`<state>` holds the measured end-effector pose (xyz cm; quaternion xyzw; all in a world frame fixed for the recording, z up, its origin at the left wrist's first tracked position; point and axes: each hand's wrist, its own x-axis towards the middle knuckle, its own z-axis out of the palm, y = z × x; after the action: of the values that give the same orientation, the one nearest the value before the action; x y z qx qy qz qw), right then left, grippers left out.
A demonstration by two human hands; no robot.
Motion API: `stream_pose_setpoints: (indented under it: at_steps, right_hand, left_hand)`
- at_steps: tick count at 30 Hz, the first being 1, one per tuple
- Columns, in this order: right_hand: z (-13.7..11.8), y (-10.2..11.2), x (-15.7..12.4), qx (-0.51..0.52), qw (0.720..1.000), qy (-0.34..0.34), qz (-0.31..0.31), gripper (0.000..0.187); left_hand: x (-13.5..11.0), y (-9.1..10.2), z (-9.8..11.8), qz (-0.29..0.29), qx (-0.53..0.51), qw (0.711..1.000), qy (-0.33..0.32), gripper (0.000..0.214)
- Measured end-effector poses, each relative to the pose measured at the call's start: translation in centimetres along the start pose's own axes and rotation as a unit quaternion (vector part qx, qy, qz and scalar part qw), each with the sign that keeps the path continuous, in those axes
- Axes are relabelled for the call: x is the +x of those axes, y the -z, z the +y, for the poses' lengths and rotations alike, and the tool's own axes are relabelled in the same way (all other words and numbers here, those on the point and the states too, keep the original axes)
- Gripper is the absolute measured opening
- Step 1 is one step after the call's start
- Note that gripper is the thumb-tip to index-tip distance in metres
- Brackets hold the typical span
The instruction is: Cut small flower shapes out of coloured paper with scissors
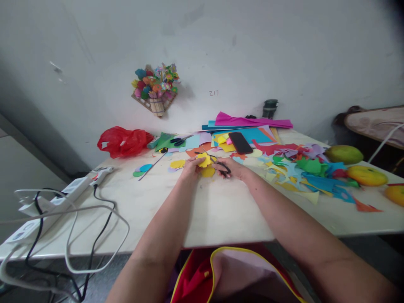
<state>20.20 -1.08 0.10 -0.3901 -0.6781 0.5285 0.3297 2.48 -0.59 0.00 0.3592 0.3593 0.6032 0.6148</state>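
Near the middle of the table, my left hand point(191, 166) is closed on a yellow paper flower point(205, 159) with a scalloped edge. My right hand point(232, 166) grips a pair of dark-handled scissors point(224, 167), whose blades reach to the flower's right edge. Just below the flower lies a yellow paper circle point(208, 171). Another yellow paper piece point(177, 164) rests left of my left hand. Part of the scissor blades is hidden by the flower and my fingers.
Colourful paper scraps point(296, 168) and several mangoes point(367, 175) spread over the right side. Behind my hands lie a phone point(240, 143), stacked paper sheets point(252, 135) and another pair of scissors point(180, 141). A red plastic bag point(124, 142) and a cabled power strip point(71, 191) occupy the left.
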Motion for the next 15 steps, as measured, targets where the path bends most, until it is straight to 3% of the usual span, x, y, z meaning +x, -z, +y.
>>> stream_pose_setpoints:
  at_steps: [15]
  right_hand:
    - [-0.25,-0.93,-0.04,-0.012,1.0,0.003,0.024,0.03]
  left_hand:
    - [-0.01,-0.57,-0.54,0.013,-0.04,0.999,-0.005,0.02]
